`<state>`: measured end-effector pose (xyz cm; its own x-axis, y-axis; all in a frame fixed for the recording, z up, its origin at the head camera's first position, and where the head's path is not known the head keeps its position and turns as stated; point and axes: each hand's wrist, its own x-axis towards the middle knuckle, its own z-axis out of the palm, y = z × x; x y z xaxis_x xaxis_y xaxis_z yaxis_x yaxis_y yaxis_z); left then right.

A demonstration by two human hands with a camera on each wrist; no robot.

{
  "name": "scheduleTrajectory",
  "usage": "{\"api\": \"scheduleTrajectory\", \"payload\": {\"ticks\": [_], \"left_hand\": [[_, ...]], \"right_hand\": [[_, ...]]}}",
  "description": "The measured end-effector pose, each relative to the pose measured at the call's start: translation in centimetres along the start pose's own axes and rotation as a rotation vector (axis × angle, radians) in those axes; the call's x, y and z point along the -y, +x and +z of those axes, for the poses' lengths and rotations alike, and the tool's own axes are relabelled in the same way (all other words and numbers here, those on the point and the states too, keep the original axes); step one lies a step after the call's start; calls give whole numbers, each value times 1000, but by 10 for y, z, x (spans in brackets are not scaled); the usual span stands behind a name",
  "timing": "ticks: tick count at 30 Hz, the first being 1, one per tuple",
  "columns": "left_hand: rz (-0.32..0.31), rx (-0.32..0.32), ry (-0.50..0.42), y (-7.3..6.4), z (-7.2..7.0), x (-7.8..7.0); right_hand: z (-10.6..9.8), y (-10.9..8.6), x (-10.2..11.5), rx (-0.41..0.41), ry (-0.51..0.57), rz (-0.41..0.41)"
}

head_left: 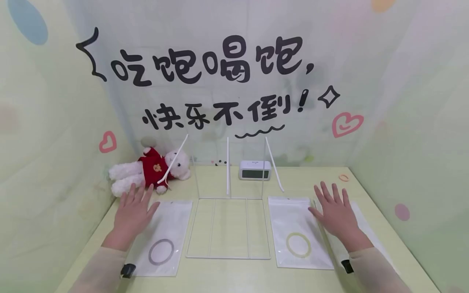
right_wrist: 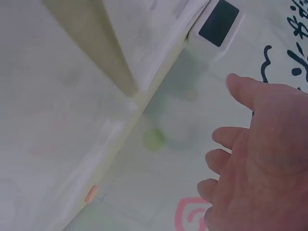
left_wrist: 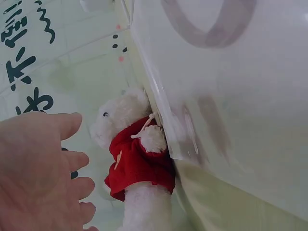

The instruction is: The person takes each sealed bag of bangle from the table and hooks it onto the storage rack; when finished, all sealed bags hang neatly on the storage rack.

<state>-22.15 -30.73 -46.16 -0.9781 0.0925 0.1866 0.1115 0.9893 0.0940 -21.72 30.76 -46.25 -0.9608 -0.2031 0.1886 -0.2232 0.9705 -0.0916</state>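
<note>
My left hand (head_left: 133, 215), palm down with fingers spread, is over the upper left part of a white plastic pouch (head_left: 181, 228) that shows a grey ring. My right hand (head_left: 337, 213) is spread likewise, over the gap between a pouch showing a yellow-green ring (head_left: 288, 244) and another white pouch (head_left: 368, 224) at the right, partly hidden by hand and sleeve. Neither hand holds anything. Between the hands stands a white wire rack (head_left: 229, 257) with a flat base and slanting prongs. The left wrist view has the thumb and fingers beside the plush toy (left_wrist: 144, 166).
The white plush toy in a red top lies at the back left, behind my left hand. A white digital clock (head_left: 255, 165) stands behind the rack. A small orange ring (head_left: 343, 175) lies at the back right. Printed fabric walls enclose the table (head_left: 223, 280).
</note>
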Motion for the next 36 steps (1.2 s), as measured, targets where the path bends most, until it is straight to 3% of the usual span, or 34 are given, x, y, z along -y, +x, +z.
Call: {"api": "scheduleTrajectory", "payload": {"ticks": [4, 7, 15, 25, 29, 36], "left_hand": [[1, 41, -19, 0, 3, 10], [7, 64, -66, 2, 8, 21], [45, 44, -232, 9, 24, 58], [48, 139, -365, 31, 28, 75], [66, 172, -401, 38, 32, 81], [122, 167, -417, 47, 42, 85]], "right_hand": [[5, -7, 22, -61, -54, -81], [12, -11, 42, -103, -19, -145], [29, -22, 92, -182, 68, -356], [34, -33, 112, -88, 156, -488], [35, -34, 116, -45, 151, -499], [33, -35, 119, -26, 126, -503]]}}
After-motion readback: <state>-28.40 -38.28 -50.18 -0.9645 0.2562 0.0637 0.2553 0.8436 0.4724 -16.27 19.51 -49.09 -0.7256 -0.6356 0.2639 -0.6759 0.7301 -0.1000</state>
